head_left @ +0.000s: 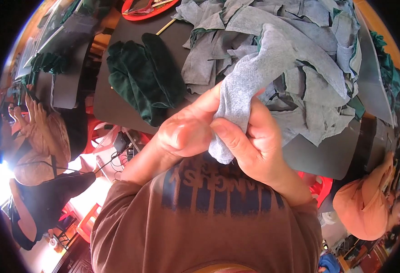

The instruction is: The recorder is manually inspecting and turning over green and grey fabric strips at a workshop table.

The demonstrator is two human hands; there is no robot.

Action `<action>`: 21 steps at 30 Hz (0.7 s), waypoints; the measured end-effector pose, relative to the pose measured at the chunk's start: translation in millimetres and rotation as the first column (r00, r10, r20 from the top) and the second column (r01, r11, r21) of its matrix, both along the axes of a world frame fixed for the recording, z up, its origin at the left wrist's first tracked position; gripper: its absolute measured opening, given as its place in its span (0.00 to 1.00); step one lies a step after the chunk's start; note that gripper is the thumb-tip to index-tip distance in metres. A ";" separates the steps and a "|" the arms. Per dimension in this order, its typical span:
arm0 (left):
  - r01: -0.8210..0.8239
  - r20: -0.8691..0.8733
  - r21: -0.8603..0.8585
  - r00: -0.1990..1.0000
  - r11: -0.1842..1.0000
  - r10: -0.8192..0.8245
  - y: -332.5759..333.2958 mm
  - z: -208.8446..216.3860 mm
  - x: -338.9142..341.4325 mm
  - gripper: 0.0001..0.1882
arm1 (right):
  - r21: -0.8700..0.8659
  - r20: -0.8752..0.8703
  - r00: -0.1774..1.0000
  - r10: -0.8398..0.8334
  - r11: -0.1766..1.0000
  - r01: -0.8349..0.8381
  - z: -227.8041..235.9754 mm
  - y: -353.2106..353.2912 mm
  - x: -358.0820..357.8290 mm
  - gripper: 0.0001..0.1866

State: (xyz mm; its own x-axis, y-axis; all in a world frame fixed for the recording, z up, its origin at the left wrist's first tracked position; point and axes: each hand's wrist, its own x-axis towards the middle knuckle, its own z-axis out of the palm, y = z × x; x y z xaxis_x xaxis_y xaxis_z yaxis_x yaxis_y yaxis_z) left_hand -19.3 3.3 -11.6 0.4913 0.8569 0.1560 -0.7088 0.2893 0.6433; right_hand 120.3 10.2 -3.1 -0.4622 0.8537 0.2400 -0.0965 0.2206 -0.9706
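In front of my chest I hold up a long, narrow grey fabric piece (237, 96), with a sliver of green at its upper end. My left hand (186, 129) grips it from the left side, fingers partly behind the cloth. On the other side, my right hand (257, 145) pinches its lower part, the thumb pressed flat across the front. Beyond my hands lies a big loose pile of grey fabric pieces (318, 109), several showing green edges. Dark green velvety pieces (138, 75) rest together on the table to the left of the pile.
The pile lies on a dark table (113, 102). A red tray (141, 12) with small items sits at the far edge, and a thin yellowish stick (166, 26) lies near it. People work at the left (41, 145) and right (363, 204). Red stools (318, 186) stand below.
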 end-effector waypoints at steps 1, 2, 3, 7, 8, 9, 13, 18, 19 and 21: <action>-0.032 0.005 0.009 0.999 0.999 0.032 -0.4 0.8 1.4 0.63 | -0.001 0.001 1.000 0.005 1.000 -0.005 1.6 0.1 0.8 0.11; -0.028 0.006 0.009 1.000 1.000 0.028 1.1 6.8 0.9 0.63 | -0.075 -0.064 0.998 0.014 0.997 -0.018 2.5 1.1 2.4 0.11; -0.008 -0.003 -0.073 1.000 0.997 0.008 4.4 17.9 -0.7 0.64 | -0.148 -0.129 0.992 0.012 0.988 -0.031 3.4 2.9 3.6 0.11; -0.099 -0.072 -0.050 0.993 0.994 0.095 3.9 4.0 6.1 0.65 | -0.166 -0.107 0.994 -0.028 0.986 0.010 6.0 -1.1 5.4 0.07; -0.051 -0.067 -0.001 0.996 0.999 0.051 1.6 -0.1 4.8 0.65 | -0.144 -0.075 0.996 -0.045 0.989 0.034 5.6 -2.2 6.5 0.05; -0.005 -0.065 0.047 0.998 0.999 0.008 0.2 -1.9 3.7 0.65 | -0.146 -0.074 0.996 -0.044 0.989 0.033 5.7 -1.6 7.6 0.05; 0.121 -0.241 0.152 0.967 0.981 -0.082 9.0 2.6 -4.0 0.60 | -0.062 0.069 0.997 -0.036 0.997 0.041 6.5 1.2 17.2 0.07; 0.560 -0.657 0.651 0.076 0.513 0.750 35.2 33.1 -12.1 0.51 | 0.319 0.314 0.932 -0.182 0.945 0.077 0.5 11.7 20.4 0.08; 0.561 -0.657 0.650 0.075 0.513 0.750 37.1 32.6 -14.0 0.51 | 0.319 0.313 0.932 -0.182 0.945 0.078 0.9 11.9 21.3 0.08; 0.419 -0.707 0.707 0.397 0.570 0.585 42.8 28.5 -18.1 0.49 | 0.433 0.237 0.961 -0.145 0.901 0.029 1.6 15.6 22.8 0.07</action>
State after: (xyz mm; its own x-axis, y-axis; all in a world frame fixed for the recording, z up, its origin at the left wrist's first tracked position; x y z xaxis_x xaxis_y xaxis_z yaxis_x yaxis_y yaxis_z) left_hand -37.5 46.1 16.9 0.6817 0.6857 0.2552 0.3649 -0.6210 0.6937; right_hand 143.1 25.8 -1.5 -0.4857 0.7376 0.4691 0.1816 0.6101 -0.7712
